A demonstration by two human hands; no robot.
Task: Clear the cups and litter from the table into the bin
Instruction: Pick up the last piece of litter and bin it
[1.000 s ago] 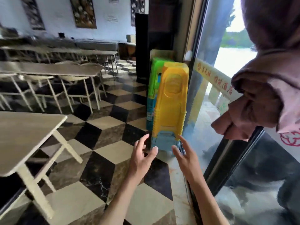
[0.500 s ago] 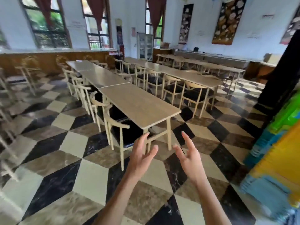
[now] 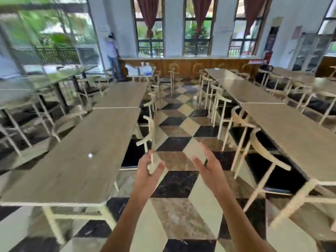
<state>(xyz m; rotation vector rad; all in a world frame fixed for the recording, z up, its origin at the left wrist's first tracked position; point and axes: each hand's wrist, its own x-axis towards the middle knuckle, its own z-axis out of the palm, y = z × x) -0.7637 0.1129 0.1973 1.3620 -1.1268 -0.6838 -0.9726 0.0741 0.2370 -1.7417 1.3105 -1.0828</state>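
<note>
Both hands are raised in front of the body over the checkered floor (image 3: 174,180), in the aisle between 2 rows of tables. Left hand (image 3: 148,170): palm turned inward toward the other hand, fingers spread and loosely curved, holding nothing. Right hand (image 3: 206,165): palm turned inward, fingers spread wide, holding nothing. The 2 hands are apart, with floor visible between them.

Near left table (image 3: 76,160): long wooden top on pale legs, its near right corner just left of the left forearm. A small white scrap (image 3: 90,155) lies on this top, about mid-width and well in from all 4 edges; too blurred to tell what it is. A pale chair (image 3: 149,131) stands at the table's right edge, its back just beyond the left hand's fingertips.

Right table row (image 3: 298,139): tops look bare, chairs tucked along the left edge.

Far table (image 3: 140,70) near the back counter: carries pale and blue items, too small to identify. A person (image 3: 112,55) stands at the back by the windows (image 3: 196,26), which have red curtains.

Image is motion-blurred, strongest at the left side.
</note>
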